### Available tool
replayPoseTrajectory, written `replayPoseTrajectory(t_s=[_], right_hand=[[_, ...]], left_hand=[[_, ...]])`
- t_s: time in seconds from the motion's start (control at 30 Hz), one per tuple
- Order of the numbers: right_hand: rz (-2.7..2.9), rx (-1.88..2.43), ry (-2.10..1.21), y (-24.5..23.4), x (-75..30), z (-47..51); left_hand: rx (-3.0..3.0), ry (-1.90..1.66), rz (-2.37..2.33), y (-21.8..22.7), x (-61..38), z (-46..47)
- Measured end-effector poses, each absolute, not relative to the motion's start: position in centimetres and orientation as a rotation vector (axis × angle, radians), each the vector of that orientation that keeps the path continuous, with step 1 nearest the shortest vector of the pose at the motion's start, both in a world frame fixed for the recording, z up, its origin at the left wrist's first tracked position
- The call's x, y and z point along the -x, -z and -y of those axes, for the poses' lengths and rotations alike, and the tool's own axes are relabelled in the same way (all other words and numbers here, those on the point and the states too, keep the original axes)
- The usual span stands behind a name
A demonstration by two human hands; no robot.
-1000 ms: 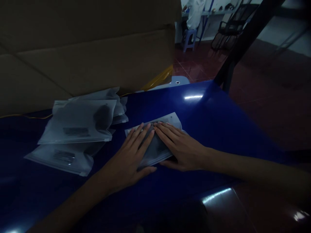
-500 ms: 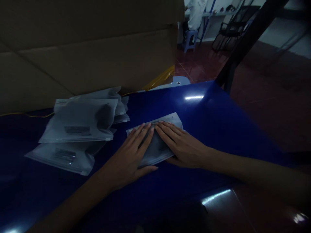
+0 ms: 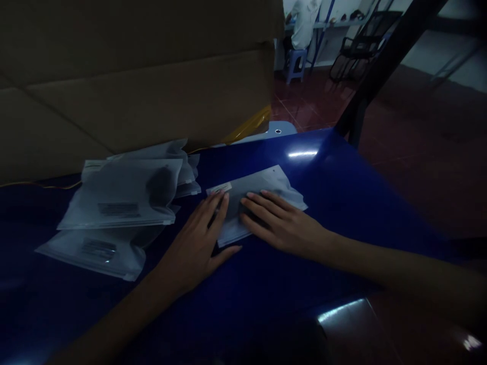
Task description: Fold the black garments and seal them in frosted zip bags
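A frosted zip bag lies flat on the blue tabletop, with a dark item showing faintly through it and a small label at its upper left corner. My left hand rests with its fingertips on the bag's left edge, thumb stretched out to the side. Across the bag's middle lies my right hand, palm down with fingers extended. Left of my hands, several similar bags are piled up, among them an upper zip bag and a lower zip bag, both with printed dark patches.
A large cardboard box with yellow tape stands along the table's far side. Behind it shows part of a pale stool. Farther off, a person sits on a blue stool near a black chair. A dark post rises at the table's right corner.
The bag under my hands has shifted up and to the right, and more of its upper and right side shows. My hands have drawn apart, the left moving slightly leftward.
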State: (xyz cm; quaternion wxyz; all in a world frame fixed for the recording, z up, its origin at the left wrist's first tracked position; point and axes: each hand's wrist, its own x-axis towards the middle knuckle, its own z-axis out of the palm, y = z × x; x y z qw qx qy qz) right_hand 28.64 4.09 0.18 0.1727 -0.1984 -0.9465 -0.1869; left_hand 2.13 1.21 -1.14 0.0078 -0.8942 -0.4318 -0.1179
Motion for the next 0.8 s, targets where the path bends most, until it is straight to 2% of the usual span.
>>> replayPoseTrajectory(t_s=[0.17, 0.33, 0.57, 0.8], right_hand=[[2.647, 0.784, 0.577, 0.5, -29.4, -5.1], [2.614, 1.233, 0.531, 1.2, -30.4, -6.7], [2.465, 1.789, 0.576, -0.5, -33.4, -9.6], [2.455, 1.846, 0.382, 0.6, -37.0, -12.9]], left_hand=[[2.789, 0.311, 1.399, 1.3, -1.9, -1.2], [2.807, 0.228, 1.395, 1.4, -1.8, -1.2], [2.834, 0.156, 1.422, 1.1, -1.7, -1.3], [2.859, 0.146, 1.453, 0.9, -1.6, -1.2]])
